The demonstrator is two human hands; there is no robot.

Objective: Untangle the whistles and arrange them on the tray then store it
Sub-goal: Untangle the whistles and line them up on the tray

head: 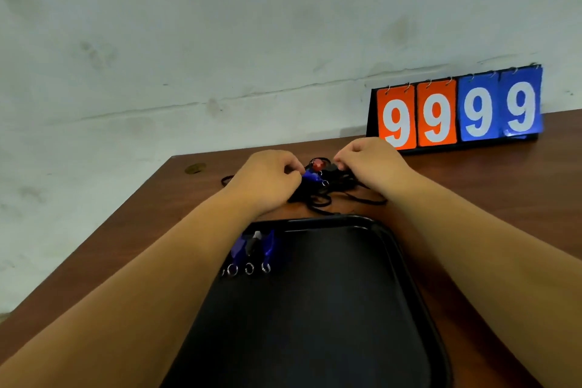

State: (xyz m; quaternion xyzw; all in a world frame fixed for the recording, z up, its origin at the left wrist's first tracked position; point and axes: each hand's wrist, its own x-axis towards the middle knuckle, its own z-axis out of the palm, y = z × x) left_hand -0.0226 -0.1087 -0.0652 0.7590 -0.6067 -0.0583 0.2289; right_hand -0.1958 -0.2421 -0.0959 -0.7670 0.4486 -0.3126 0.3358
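Note:
A tangle of black cords [327,198] with whistles lies on the wooden table just beyond the black tray [346,293]. A blue whistle [311,177] and a red whistle [318,164] show in the pile. My left hand [267,179] pinches the pile by the blue whistle. My right hand [368,161] grips the cords on the pile's right side. On the tray's far left corner lie three whistles [253,246] side by side, blue and black, with metal rings toward me. My left forearm covers part of that row.
A flip scoreboard [456,110] reading 9999 stands at the back right against the wall. A small brownish disc [195,168] lies near the table's far left corner. The table's left edge runs diagonally toward me.

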